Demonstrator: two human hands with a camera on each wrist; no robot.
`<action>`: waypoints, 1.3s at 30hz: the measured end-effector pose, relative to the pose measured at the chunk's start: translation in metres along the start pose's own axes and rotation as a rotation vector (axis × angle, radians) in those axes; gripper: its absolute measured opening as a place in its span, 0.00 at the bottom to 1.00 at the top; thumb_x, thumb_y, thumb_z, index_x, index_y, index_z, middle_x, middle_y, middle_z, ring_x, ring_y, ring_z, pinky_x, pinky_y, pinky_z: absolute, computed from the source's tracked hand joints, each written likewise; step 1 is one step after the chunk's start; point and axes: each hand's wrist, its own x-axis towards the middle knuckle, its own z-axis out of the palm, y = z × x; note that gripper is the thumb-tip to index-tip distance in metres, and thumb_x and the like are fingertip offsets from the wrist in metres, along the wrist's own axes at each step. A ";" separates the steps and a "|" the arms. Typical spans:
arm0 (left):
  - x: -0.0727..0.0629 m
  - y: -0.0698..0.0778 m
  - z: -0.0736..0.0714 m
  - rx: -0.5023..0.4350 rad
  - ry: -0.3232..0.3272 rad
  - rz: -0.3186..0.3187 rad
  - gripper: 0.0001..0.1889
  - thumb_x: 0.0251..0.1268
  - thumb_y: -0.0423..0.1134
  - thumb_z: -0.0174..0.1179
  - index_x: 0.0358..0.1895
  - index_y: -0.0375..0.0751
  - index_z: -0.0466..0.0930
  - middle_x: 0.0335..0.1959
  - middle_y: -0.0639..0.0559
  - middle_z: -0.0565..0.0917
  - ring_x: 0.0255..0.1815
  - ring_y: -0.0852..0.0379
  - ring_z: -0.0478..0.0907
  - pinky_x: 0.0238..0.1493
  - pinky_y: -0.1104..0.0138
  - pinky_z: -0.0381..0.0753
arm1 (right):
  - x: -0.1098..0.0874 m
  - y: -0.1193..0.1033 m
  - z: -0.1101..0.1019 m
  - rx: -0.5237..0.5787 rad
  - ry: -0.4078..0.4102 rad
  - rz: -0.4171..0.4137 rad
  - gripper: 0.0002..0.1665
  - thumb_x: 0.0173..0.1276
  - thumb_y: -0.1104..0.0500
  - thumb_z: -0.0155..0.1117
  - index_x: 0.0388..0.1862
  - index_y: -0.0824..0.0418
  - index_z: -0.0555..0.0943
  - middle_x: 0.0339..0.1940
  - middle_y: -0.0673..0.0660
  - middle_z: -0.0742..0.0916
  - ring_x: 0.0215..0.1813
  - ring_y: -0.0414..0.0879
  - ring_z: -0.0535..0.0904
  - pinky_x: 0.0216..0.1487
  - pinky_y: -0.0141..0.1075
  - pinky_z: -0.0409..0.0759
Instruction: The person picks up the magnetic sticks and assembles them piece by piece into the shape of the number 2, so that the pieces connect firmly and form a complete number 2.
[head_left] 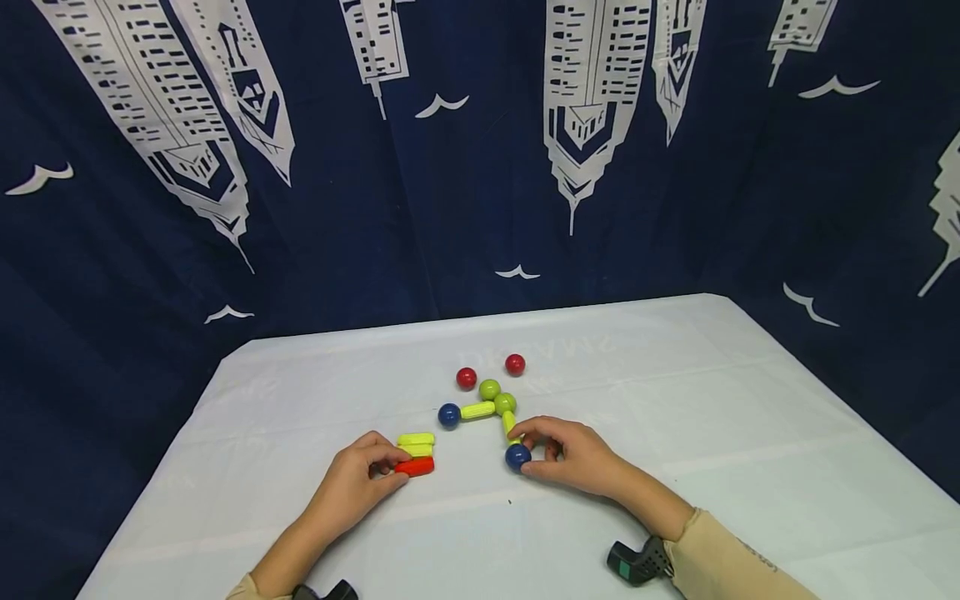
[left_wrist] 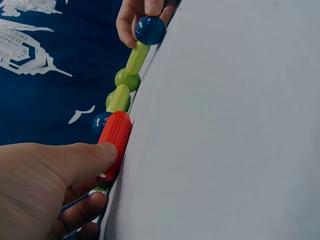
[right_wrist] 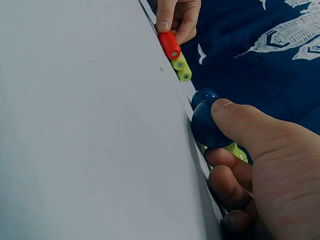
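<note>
Navy skyline-print curtain (head_left: 465, 208) behind white table (head_left: 712, 417); left fingers (head_left: 378, 452) round red rod (head_left: 420, 467), right fingers (head_left: 538, 427) round blue ball (head_left: 517, 456).

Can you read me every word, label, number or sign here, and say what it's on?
None can be read.
Pale lettering on the white tabletop, near its far edge: too faint to read.
Tiny marking on the right sleeve: too small to read.

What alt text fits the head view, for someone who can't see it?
A person's right hand holds a blue ball at the end of a yellow rod, while the left hand grips a red rod beside two yellow rods on a white table. Farther back, another yellow rod runs from a second blue ball to two green balls, with two red balls behind.
</note>
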 end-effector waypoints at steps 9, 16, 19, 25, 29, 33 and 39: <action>-0.002 0.009 0.000 -0.036 0.009 -0.006 0.13 0.53 0.31 0.74 0.37 0.55 0.87 0.39 0.63 0.80 0.36 0.64 0.76 0.35 0.73 0.75 | -0.003 0.001 0.002 -0.017 0.004 0.011 0.24 0.62 0.50 0.75 0.57 0.43 0.80 0.40 0.43 0.85 0.29 0.33 0.74 0.33 0.29 0.75; 0.002 0.038 0.004 -0.081 -0.058 0.071 0.13 0.56 0.31 0.72 0.39 0.55 0.87 0.36 0.63 0.83 0.34 0.65 0.76 0.33 0.73 0.77 | -0.004 0.003 0.002 -0.024 0.019 0.008 0.24 0.61 0.50 0.75 0.56 0.43 0.81 0.40 0.42 0.85 0.29 0.32 0.74 0.32 0.29 0.75; 0.008 0.048 0.011 -0.069 -0.084 0.108 0.11 0.56 0.31 0.72 0.40 0.53 0.87 0.36 0.62 0.83 0.33 0.65 0.76 0.34 0.73 0.78 | -0.003 0.003 0.002 -0.025 0.020 0.015 0.24 0.61 0.50 0.75 0.56 0.44 0.81 0.40 0.42 0.85 0.29 0.33 0.74 0.33 0.29 0.75; 0.021 0.058 0.028 -0.056 -0.125 0.134 0.09 0.57 0.32 0.71 0.40 0.48 0.87 0.34 0.59 0.83 0.32 0.64 0.75 0.34 0.74 0.79 | -0.003 0.004 0.002 -0.029 0.008 0.030 0.24 0.61 0.50 0.75 0.56 0.43 0.81 0.40 0.43 0.85 0.29 0.33 0.74 0.33 0.29 0.75; 0.023 0.059 0.036 -0.078 -0.151 0.125 0.08 0.58 0.32 0.70 0.40 0.46 0.87 0.35 0.57 0.82 0.31 0.65 0.75 0.33 0.74 0.78 | -0.002 0.003 0.003 -0.025 0.003 0.021 0.24 0.62 0.49 0.74 0.57 0.43 0.80 0.40 0.43 0.85 0.29 0.33 0.74 0.33 0.29 0.76; 0.022 0.057 0.041 -0.107 -0.160 0.109 0.08 0.58 0.32 0.70 0.40 0.46 0.87 0.35 0.57 0.82 0.31 0.65 0.76 0.34 0.74 0.78 | 0.000 0.001 0.002 -0.022 0.004 0.018 0.24 0.61 0.49 0.75 0.56 0.43 0.81 0.40 0.43 0.85 0.29 0.34 0.74 0.32 0.29 0.75; 0.020 0.057 0.047 -0.136 -0.146 0.091 0.08 0.57 0.32 0.71 0.39 0.46 0.88 0.34 0.55 0.83 0.30 0.67 0.75 0.33 0.74 0.77 | 0.002 -0.001 0.002 -0.019 0.005 0.004 0.24 0.62 0.49 0.75 0.57 0.45 0.81 0.40 0.44 0.85 0.29 0.34 0.74 0.33 0.29 0.76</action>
